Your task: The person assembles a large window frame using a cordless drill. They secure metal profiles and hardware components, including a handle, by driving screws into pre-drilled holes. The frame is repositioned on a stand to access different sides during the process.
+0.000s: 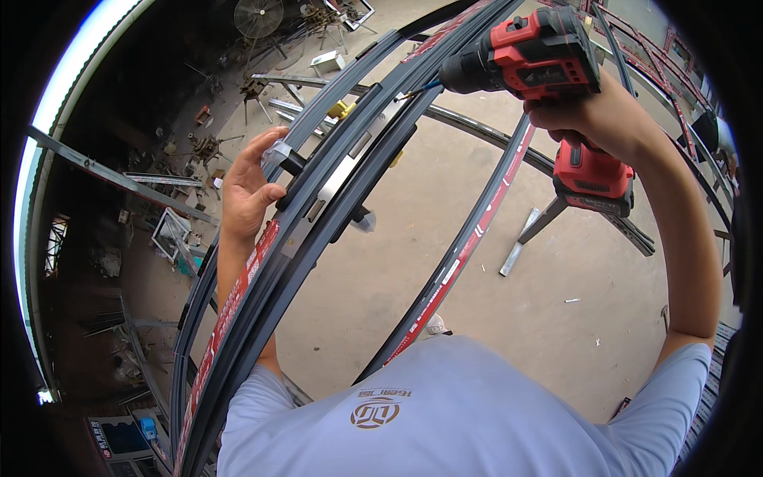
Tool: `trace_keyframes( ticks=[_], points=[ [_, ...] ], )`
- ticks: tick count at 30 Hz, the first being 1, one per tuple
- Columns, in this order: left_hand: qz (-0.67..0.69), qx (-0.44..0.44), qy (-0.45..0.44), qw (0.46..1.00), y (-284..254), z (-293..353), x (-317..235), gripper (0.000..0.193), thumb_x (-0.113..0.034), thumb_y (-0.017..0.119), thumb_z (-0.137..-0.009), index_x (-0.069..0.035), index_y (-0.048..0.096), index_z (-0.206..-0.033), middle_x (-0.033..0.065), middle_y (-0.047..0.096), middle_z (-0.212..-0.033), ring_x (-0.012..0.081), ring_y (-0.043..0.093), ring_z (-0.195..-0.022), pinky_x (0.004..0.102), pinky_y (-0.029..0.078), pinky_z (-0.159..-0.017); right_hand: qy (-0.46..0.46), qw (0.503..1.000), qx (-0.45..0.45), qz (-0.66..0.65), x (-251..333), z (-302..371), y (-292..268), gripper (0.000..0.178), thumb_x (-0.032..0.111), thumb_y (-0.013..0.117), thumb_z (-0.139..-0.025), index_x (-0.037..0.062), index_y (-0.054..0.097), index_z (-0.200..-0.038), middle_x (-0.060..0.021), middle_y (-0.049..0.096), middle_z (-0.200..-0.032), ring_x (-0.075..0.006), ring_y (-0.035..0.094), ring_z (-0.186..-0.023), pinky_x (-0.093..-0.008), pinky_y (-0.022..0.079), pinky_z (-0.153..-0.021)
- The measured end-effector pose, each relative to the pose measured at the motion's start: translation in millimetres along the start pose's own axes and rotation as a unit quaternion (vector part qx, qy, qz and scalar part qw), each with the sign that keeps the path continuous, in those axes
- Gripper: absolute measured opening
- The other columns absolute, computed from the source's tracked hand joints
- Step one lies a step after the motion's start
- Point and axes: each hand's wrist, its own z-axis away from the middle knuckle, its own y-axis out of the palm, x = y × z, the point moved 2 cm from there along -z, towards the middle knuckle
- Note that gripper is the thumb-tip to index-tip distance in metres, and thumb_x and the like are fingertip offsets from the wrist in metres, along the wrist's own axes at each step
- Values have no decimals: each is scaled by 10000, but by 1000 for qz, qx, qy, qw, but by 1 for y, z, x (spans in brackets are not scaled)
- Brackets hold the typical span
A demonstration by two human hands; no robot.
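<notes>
My right hand (596, 119) is wrapped round the grip of a red and black cordless drill (540, 60). Its long bit points down-left, the tip at the upper end of a silver lock plate (340, 176) set along a dark grey metal frame profile (266, 318). On the profile's left side, my left hand (245, 187) has its thumb and fingers closed about a black handle (293, 163) partly covered in clear plastic. A similar plastic-covered black piece (363, 220) sticks out on the right side. A yellow block (342, 110) sits beside the profile, above my left hand.
Another long profile with red film (469, 246) runs at the right, over a crossing rail (469, 123). A short metal offcut (519, 242) lies on the concrete floor. Stands, a fan (258, 16) and scrap pieces fill the far left; more frames (652, 60) stand far right.
</notes>
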Motion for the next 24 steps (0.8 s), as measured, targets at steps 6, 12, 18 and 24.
trace_keyframes(
  ticks=[6, 12, 18, 24],
  points=[
    [15, -10, -19, 1000, 1, -1, 3, 756, -393, 870, -762, -24, 601, -1364, 142, 597, -1401, 271, 483, -1368, 419, 314, -1184, 3, 999, 16, 48, 1, -11, -5, 262, 168, 778, -774, 55, 718, -1002, -25, 650, -702, -111, 588, -560, -267, 475, -550],
    [45, -17, -78, 996, 1, 3, 3, 653, -317, 807, -863, -3, 567, -1383, 131, 601, -1377, 245, 498, -1332, 384, 347, -1155, -22, 994, 5, 110, 1, -13, -7, 299, 186, 797, -769, 52, 712, -1022, -37, 673, -727, -131, 627, -587, -280, 513, -581],
    [46, -13, -59, 997, 0, 4, 6, 580, -257, 766, -914, -3, 556, -1392, 123, 605, -1358, 233, 505, -1313, 371, 366, -1140, 11, 990, 40, 138, 20, -18, -5, 422, 149, 801, -781, 57, 650, -1164, -72, 687, -800, -174, 678, -687, -342, 562, -658],
    [58, -27, -63, 996, -1, 5, 8, 546, -219, 755, -923, -4, 560, -1386, 114, 613, -1339, 214, 538, -1272, 355, 400, -1113, -189, 955, 26, 228, 41, -21, -8, 349, 101, 755, -794, 55, 655, -1126, -109, 686, -913, -212, 665, -839, -389, 552, -788]
  ],
)
